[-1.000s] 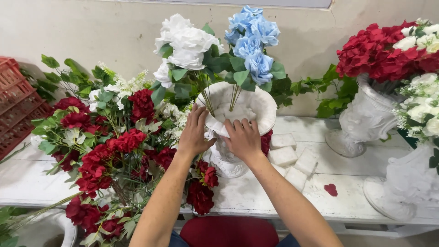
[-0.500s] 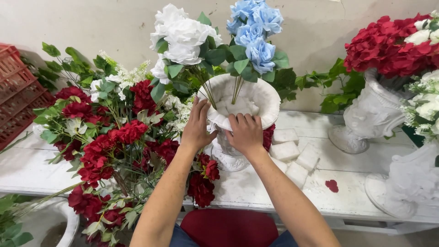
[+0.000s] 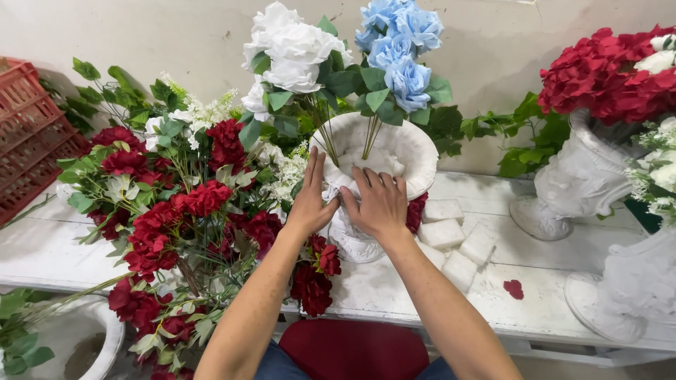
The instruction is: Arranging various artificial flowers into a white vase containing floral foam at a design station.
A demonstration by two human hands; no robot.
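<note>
A white urn-shaped vase [image 3: 412, 151] stands on the white table [image 3: 535, 309], with white artificial roses [image 3: 292, 46] and blue artificial roses [image 3: 401, 39] stuck in the white foam inside it. My left hand [image 3: 311, 200] lies flat against the vase's front left rim, fingers stretched up. My right hand [image 3: 380, 204] presses on the front rim beside it, fingers spread. Neither hand holds a flower.
A big bunch of red and white artificial flowers [image 3: 176, 204] lies left of the vase. White foam blocks [image 3: 458, 243] sit to its right, with a red petal [image 3: 514, 288]. Another white vase with red flowers [image 3: 570, 183] stands at right. A red crate [image 3: 28, 134] is far left.
Both hands have slid slightly down and flattened on the vase's front rim. The camera has shifted a little; the flowers stay in place.
</note>
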